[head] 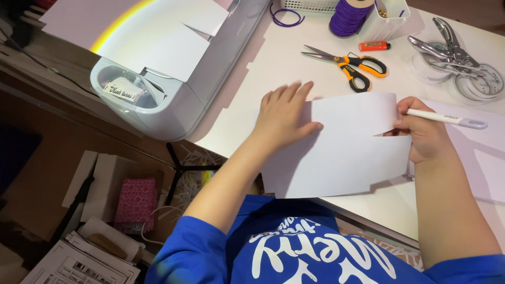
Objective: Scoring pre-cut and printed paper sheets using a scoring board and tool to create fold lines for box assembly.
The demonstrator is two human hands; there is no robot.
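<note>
I wear a bright blue short-sleeved shirt (pixel 294 247) with white lettering across the chest at six o'clock. My left hand (pixel 284 113) and right hand (pixel 423 129) are bare, without rings or watch.

Surface: white table (pixel 273 63)
Centre: white paper sheet (pixel 336 163)
1 o'clock: orange-handled scissors (pixel 347 62), orange lighter (pixel 374 46)
12 o'clock: purple cord spool (pixel 348 18)
2 o'clock: tape rolls (pixel 476 81)
10 o'clock: cutting machine (pixel 173 68)

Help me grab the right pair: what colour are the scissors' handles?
Orange and black, on the scissors in the head view.
</note>
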